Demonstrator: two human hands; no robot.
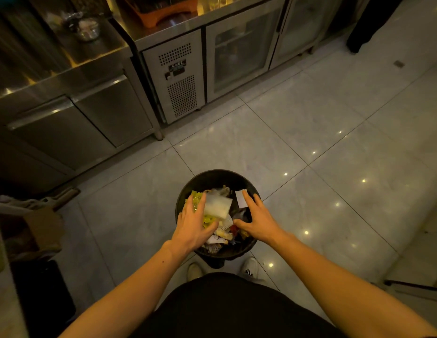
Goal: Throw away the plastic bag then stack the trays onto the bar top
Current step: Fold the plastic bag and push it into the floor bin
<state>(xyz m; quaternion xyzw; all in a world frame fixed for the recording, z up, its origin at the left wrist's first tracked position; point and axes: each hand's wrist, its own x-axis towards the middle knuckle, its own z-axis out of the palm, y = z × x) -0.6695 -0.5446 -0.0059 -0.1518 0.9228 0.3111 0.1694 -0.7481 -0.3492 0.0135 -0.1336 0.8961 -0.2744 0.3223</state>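
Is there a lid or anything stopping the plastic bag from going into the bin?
No lid shows. The black bin is open on top, and the plastic bag is already right over the rubbish piled inside, blurred, beside the left hand. The right hand is spread over the other side. Nothing visible blocks it.

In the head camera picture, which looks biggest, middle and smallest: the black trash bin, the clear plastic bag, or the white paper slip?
Largest to smallest, as they look:
1. Black trash bin
2. Clear plastic bag, blurred, over the bin
3. White paper slip
All three sit close together, so nearness hardly skews this.
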